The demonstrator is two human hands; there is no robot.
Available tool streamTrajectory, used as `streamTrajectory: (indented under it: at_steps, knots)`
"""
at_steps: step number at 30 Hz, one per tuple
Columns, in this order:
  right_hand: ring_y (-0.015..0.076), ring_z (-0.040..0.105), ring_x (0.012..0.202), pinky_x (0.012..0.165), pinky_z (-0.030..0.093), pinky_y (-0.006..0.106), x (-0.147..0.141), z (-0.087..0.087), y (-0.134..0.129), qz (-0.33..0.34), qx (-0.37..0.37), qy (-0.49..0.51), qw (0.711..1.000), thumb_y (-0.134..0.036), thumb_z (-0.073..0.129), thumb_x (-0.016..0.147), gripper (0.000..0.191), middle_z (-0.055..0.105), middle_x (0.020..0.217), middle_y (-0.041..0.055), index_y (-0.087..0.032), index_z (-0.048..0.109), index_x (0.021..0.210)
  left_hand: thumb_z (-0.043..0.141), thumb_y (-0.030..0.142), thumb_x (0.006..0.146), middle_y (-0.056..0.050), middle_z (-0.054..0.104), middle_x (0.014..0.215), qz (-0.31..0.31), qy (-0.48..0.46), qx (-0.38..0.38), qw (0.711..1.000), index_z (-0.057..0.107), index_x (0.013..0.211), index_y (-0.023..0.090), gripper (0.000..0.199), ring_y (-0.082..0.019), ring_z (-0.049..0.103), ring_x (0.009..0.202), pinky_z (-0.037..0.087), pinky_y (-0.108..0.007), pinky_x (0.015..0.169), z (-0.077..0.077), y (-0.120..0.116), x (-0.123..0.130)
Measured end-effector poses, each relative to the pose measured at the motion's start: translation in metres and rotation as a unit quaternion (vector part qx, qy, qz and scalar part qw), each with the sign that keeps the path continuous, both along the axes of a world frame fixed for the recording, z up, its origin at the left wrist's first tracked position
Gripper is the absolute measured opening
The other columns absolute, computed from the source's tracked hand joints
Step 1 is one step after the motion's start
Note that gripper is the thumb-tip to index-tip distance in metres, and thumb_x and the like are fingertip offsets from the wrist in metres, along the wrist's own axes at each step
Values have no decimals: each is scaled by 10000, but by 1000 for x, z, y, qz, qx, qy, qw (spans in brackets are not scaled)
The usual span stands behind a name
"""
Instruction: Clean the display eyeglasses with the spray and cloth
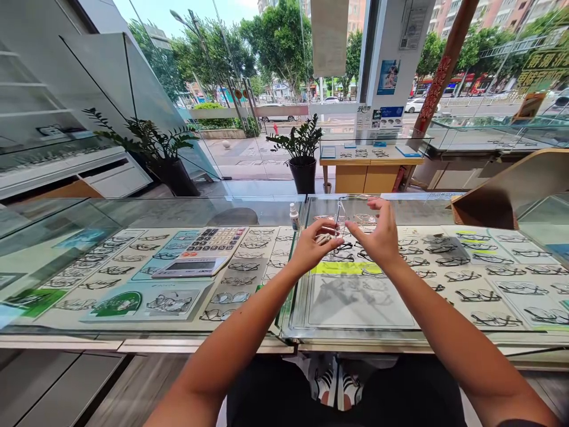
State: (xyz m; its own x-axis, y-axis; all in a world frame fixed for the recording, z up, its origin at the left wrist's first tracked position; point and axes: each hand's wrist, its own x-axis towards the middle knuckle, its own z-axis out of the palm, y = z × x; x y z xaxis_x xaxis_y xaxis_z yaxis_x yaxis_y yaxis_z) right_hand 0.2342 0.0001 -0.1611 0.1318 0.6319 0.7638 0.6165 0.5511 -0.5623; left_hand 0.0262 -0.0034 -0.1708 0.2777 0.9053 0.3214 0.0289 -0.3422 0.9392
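- Left hand [316, 244]: raised over the glass display counter [208, 345], its thumb and fingers closed on a thin-rimmed pair of eyeglasses [340, 211]; a small pale item (too small to identify) shows between thumb and fingers.
- Right hand [377, 232]: just beside the eyeglasses, fingers spread away from the thumb; whether the thumb tip touches the frame cannot be told.
- Pair of eyeglasses: between the two hands, above the countertop, seen nearly edge-on.
- White-capped bottle [294, 218]: upright on the counter, near the left hand.
- Desktop calculator [222, 244]: on the glass to the left of the bottle, its display toward the wearer.
- Display spectacles [483, 295]: in rows beneath the glass, on both sides of the forearms.
- Potted plant [303, 173]: beyond the counter, near the window.
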Motion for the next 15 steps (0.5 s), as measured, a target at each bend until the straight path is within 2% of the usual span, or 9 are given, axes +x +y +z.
streamTrajectory:
  at_steps: [4,10,15]
  knots:
    - [366,576,1349,1156,466,565,-4,-3,0,-2,11,-29,1000,-478,819,849,590,613,1383,183,-226,533,1301,914,426,793,-83,736,1164,1,12,-3,1000,685,1085,223,424,-214,727,1080,554,-297,872,2,-3,1]
    - [363,547,1385,1199,438,582,-5,0,-2,-13,9,-44,999,-292,741,835,577,600,1423,179,-222,523,1365,923,432,783,-87,732,1169,-7,1,-9,1000,687,1073,213,434,-218,730,1079,562,-318,899,-1,-3,3]
    - [367,530,1406,1205,431,601,-3,0,-3,-13,13,-73,997,-140,628,787,651,595,1446,165,-229,493,1418,919,428,794,-74,723,1144,14,-29,-4,999,681,1067,212,422,-208,730,1086,564,-289,865,-2,-1,3]
